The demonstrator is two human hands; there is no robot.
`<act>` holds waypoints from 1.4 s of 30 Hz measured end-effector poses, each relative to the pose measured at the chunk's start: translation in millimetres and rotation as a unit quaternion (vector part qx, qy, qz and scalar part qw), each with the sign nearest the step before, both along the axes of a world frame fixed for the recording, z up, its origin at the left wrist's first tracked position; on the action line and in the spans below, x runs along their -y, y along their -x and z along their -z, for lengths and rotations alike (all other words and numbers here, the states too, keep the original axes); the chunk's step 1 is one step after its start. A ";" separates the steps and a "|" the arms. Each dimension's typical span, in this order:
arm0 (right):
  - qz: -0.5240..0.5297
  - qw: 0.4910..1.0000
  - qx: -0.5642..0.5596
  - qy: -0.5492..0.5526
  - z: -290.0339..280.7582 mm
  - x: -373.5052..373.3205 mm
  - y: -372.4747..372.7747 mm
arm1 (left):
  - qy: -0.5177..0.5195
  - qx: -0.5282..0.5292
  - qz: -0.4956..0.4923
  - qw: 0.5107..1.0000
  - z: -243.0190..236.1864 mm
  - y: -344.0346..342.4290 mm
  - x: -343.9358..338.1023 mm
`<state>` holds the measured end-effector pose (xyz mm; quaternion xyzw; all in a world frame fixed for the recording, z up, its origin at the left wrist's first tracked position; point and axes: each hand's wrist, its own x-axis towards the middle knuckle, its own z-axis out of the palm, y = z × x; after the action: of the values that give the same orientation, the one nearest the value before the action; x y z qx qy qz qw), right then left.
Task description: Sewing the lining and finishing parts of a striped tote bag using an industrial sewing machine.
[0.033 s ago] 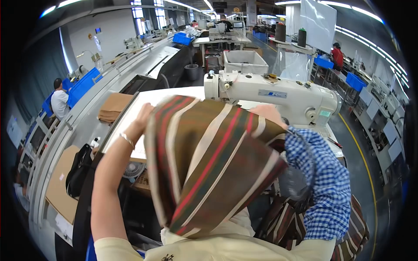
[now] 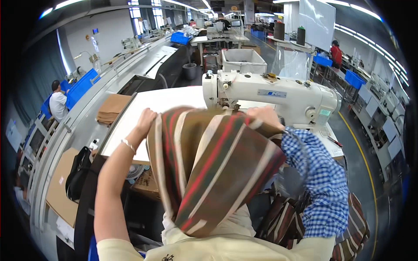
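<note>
A striped fabric piece [image 2: 226, 169], brown with cream, red and dark green stripes, hangs in folds in front of my chest. My left hand [image 2: 147, 119], with a bracelet on its wrist, is closed on the fabric's upper left corner. At the upper right edge, my right hand [image 2: 265, 115] grips the same fabric, its fingers partly hidden; a blue checked sleeve covers that forearm. Just beyond the cloth stands a white sewing machine [image 2: 252, 90], its needle area behind the fabric's top edge. The white table top [image 2: 174, 98] shows to the left of the machine.
Brown folded pieces [image 2: 114, 108] lie left of the table. More striped fabric [image 2: 283, 219] is heaped by my right side. A small fan [image 2: 134, 171] sits under the table edge, a black bag [image 2: 79, 174] farther left. Behind the machine stands a white bin [image 2: 244, 65].
The fabric's upper edge has dropped a little and its folds have shifted, with the lower end swinging slightly. Both hands keep their grip.
</note>
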<state>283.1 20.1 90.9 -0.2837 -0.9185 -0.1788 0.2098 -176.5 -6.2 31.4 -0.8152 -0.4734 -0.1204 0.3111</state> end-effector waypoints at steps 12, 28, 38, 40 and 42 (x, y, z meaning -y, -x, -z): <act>0.002 0.927 -0.191 0.323 139.2 -112.5 -1.8 | 0.424 0.471 -0.006 0.774 -105.0 -54.5 -27.0; 0.162 0.960 0.132 0.186 105.6 -88.2 7.8 | 0.243 -0.006 0.318 0.916 39.7 -208.3 105.2; -0.079 0.863 0.362 0.343 -48.8 -19.3 16.0 | 0.362 0.061 0.265 0.892 38.4 -208.8 111.3; 0.023 0.679 0.481 0.554 -90.4 21.0 68.9 | 0.367 0.059 0.273 0.887 32.6 -218.0 105.6; 0.068 0.880 0.379 0.278 -28.1 52.9 66.0 | 0.397 0.050 0.278 0.873 23.4 -221.7 104.0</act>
<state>217.1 -32.8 119.0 -0.3029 -0.9180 -0.0235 -0.2547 45.2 -110.2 8.1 -0.9610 -0.2503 -0.0439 -0.1092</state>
